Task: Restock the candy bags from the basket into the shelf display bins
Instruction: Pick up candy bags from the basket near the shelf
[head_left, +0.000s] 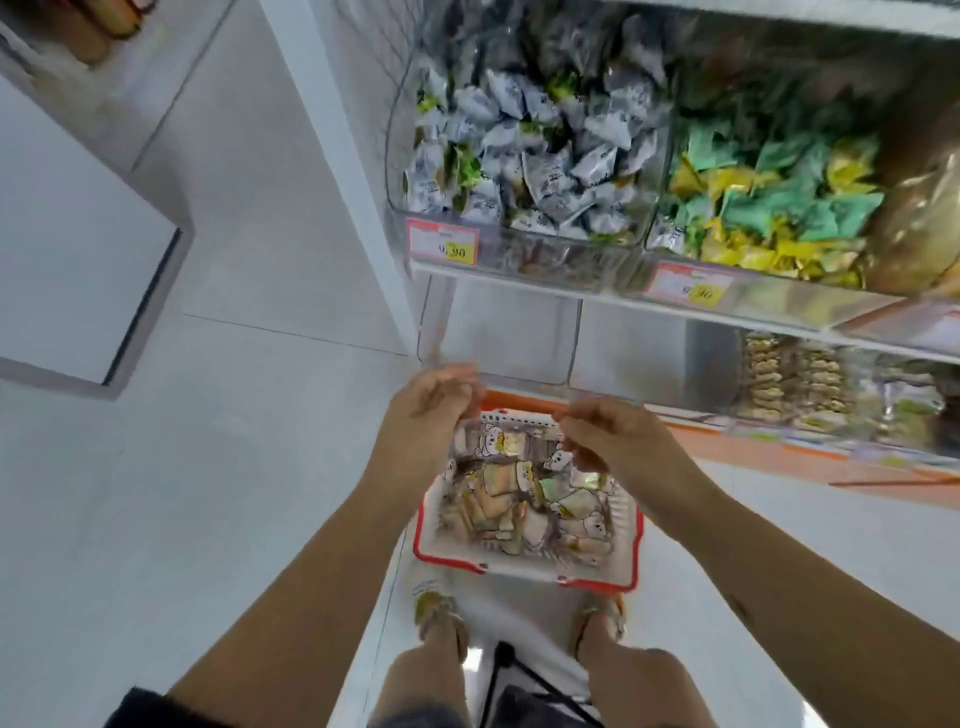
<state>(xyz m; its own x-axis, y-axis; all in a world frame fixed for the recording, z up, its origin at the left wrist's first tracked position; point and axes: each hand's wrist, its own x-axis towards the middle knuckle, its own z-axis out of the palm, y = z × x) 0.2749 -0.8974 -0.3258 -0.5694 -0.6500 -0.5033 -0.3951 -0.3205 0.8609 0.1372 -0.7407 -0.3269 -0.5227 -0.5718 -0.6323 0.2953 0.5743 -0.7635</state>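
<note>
A person stood over a red-rimmed white basket (524, 570) on the floor, in front of a shelf of clear display bins (498, 338). The left hand (431, 410) and right hand (608, 436) each had curled fingers pinching what looked like the top edge of a clear candy bag (519, 483). The bag hung just above the basket, though blur hid the exact grip.

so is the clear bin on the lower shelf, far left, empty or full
Empty: the clear bin shows only white through its walls.
</note>
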